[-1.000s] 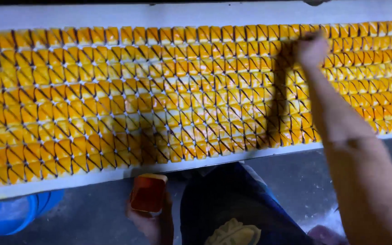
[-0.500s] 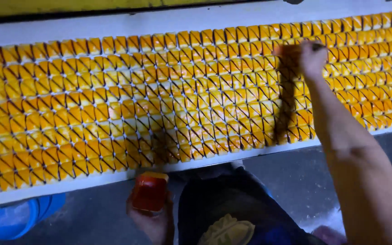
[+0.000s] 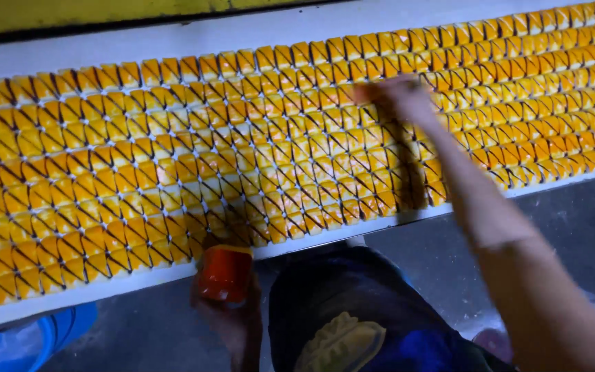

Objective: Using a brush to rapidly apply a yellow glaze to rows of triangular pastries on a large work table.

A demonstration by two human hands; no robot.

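A long white board (image 3: 194, 41) carries rows of several small yellow-orange square pieces (image 3: 173, 158) crossed by dark diagonal lines. My right hand (image 3: 397, 96) reaches over the upper middle of the rows with fingers closed, blurred, on what looks like a thin brush-like tool; I cannot make the tool out clearly. My left hand (image 3: 232, 317) is below the board's near edge, gripping a small orange-red cup (image 3: 225, 274) held upright against that edge.
A blue tub (image 3: 29, 341) lies at the lower left on the grey floor (image 3: 573, 227). My dark clothing with a yellow print (image 3: 342, 341) fills the bottom centre. A yellow band (image 3: 105, 12) runs along the top behind the board.
My right hand has moved left along the upper rows. The cup in my left hand has risen closer to the board's near edge.
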